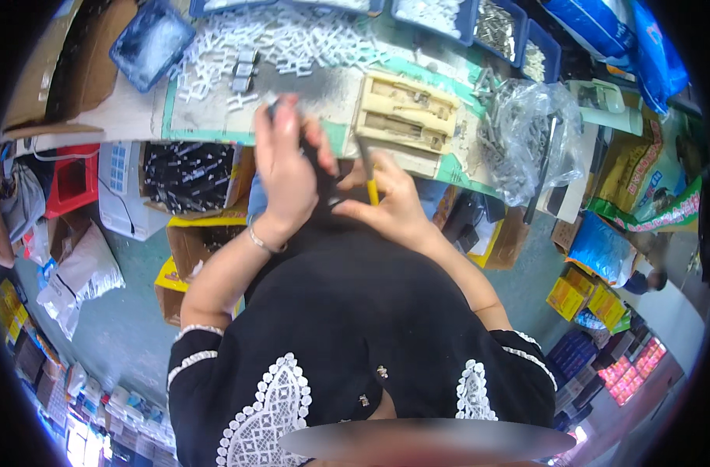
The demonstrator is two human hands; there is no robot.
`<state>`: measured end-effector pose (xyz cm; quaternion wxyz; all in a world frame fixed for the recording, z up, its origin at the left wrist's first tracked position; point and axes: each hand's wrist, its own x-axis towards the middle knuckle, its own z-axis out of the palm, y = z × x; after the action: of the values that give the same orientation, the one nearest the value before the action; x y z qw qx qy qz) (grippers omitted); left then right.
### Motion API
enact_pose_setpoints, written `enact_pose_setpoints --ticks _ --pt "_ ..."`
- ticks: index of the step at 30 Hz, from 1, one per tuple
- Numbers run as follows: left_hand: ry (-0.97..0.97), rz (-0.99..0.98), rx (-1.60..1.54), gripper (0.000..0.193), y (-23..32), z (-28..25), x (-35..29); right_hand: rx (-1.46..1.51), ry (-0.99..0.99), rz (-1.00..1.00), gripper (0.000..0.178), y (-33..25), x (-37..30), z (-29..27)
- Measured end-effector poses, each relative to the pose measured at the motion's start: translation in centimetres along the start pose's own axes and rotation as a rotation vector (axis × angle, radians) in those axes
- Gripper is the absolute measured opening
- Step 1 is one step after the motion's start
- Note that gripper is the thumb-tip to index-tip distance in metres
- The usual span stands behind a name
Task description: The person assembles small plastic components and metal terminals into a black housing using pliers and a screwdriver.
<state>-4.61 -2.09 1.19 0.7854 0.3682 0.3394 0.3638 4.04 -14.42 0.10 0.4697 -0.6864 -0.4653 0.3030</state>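
Observation:
My left hand (289,175) is raised at the bench's near edge, smeared by motion. Its fingers are curled around a dark piece (274,111) whose kind I cannot make out. To its right, my right hand (394,204) is closed on a slim tool with a yellow handle (373,192) and a dark shaft pointing up toward the bench. A small pale bit shows by the right thumb and forefinger, too small to name. Just beyond the right hand lies a cream-coloured block fixture (408,114) with slots. Near the left fingertips stand small dark metallic parts (244,68).
White plastic pieces (285,40) are heaped across the bench's far side. Blue bins (151,43) hold parts at the back. A clear plastic bag (530,132) lies at right. Under the bench, a carton of black parts (187,177) and a red stool (73,180) stand at left.

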Motion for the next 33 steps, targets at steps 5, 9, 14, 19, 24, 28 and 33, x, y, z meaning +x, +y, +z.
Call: enact_pose_setpoints --ticks 5,9,14,19,24,28,33 --pt "-0.037 0.55 0.554 0.023 -3.6 -14.0 0.9 -0.262 0.249 0.297 0.027 0.7 -0.7 -4.9" --pt "0.178 0.104 1.143 0.027 -5.9 -27.0 -2.6 -0.744 0.346 0.444 0.029 3.8 -1.3 -9.0" --pt "0.06 -0.164 1.658 0.024 -8.1 -34.4 -8.4 -0.993 0.315 0.552 0.022 4.9 -0.8 -9.1" --pt "-0.013 -0.336 1.671 0.023 -12.1 -41.1 -11.0 -1.015 0.317 0.232 0.043 5.6 -1.0 -10.0" --pt "-0.011 -0.489 1.726 0.03 -17.2 -51.3 -12.3 -0.945 0.19 0.068 0.049 5.9 -0.5 -11.0" --pt "-0.011 -0.499 1.789 0.036 -16.6 -48.9 -9.8 -0.94 0.136 0.008 0.041 5.6 -0.3 -11.6" --pt "-0.236 -0.563 1.894 0.029 -5.7 -30.6 -1.2 -0.832 0.296 -0.104 0.024 6.8 0.1 -11.9"
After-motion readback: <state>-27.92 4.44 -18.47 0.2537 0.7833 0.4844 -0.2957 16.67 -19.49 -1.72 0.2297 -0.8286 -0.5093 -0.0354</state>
